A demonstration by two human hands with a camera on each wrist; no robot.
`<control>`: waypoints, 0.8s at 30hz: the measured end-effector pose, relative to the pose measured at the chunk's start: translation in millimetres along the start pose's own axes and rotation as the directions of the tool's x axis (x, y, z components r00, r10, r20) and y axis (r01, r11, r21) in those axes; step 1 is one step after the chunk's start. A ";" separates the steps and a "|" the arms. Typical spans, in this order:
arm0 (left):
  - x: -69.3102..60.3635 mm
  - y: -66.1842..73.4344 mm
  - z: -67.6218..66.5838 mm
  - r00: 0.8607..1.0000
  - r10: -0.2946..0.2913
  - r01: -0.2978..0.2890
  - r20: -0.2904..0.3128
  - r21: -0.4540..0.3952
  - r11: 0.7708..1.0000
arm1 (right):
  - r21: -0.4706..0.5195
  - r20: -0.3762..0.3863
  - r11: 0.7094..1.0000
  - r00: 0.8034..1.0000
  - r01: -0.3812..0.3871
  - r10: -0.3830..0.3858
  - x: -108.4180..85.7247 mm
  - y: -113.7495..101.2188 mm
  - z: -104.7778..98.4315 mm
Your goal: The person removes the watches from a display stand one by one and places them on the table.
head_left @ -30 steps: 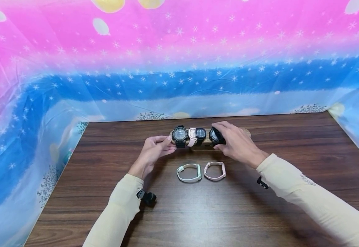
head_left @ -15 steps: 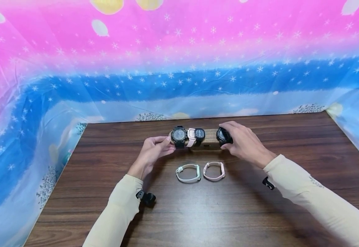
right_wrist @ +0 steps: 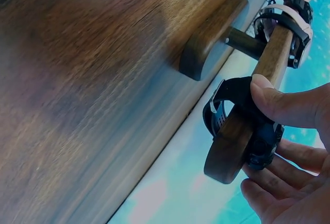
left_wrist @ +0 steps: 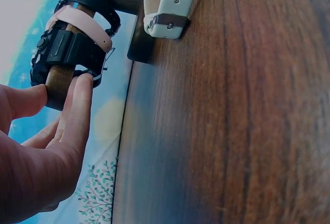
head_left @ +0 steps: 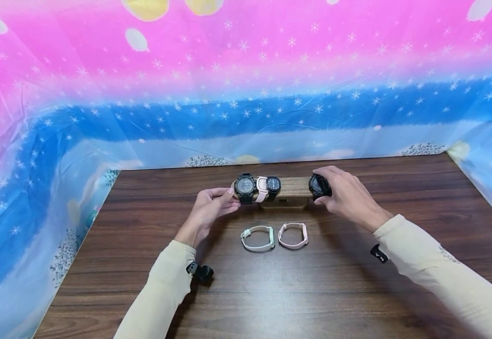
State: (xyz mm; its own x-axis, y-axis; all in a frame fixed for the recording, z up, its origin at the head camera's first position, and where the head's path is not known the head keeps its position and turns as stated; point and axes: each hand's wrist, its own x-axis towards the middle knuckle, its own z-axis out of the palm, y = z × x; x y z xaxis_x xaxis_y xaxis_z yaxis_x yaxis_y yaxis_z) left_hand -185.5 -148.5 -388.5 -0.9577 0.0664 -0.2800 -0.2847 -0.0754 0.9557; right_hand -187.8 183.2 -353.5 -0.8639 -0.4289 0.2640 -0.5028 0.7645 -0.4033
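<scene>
A wooden watch stand (head_left: 294, 187) with a horizontal bar stands near the table's far edge. My left hand (head_left: 205, 212) pinches the bar's left end between thumb and fingers, beside a chunky black watch (head_left: 244, 187). Right of that watch, a pink watch (head_left: 262, 184) and a square-faced black watch (head_left: 273, 184) sit side by side around the bar. Toward the bar's right end, my right hand (head_left: 349, 197) holds another black watch (right_wrist: 240, 92), its strap looped around the wood. In the right wrist view, the thumb (right_wrist: 276, 100) presses its strap while fingers lie under its case.
A white-strapped watch (head_left: 257, 248) and a pale pink watch (head_left: 293, 246) stand on their sides on the brown wooden table (head_left: 271, 296), in front of the stand. A patterned pink and blue cloth (head_left: 246, 113) hangs behind the table.
My right hand has slid its black watch rightward along the bar, baring more wood between it and the square-faced watch. The left hand has stayed at the bar's left end.
</scene>
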 end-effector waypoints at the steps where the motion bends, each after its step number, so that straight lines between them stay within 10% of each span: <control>1: 0.1 0.1 0.0 1.000 0.001 -0.001 0.000 -0.001 1.000 | 0.001 -0.001 1.000 1.000 -0.003 0.003 -0.6 1.2 -0.6; 24: -2.9 2.4 2.7 1.000 0.012 -0.012 0.002 0.001 1.000 | 0.002 -0.062 0.999 0.997 -0.054 0.054 -18.9 25.0 -16.1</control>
State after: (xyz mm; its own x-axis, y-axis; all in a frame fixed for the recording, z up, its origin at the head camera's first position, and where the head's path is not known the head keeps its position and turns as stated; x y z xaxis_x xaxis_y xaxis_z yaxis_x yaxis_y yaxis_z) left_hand -183.3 -146.2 -385.2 -0.9611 0.0671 -0.2680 -0.2727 -0.0754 0.9591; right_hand -183.6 218.2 -354.4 -0.8863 -0.3566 0.2953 -0.4556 0.7854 -0.4191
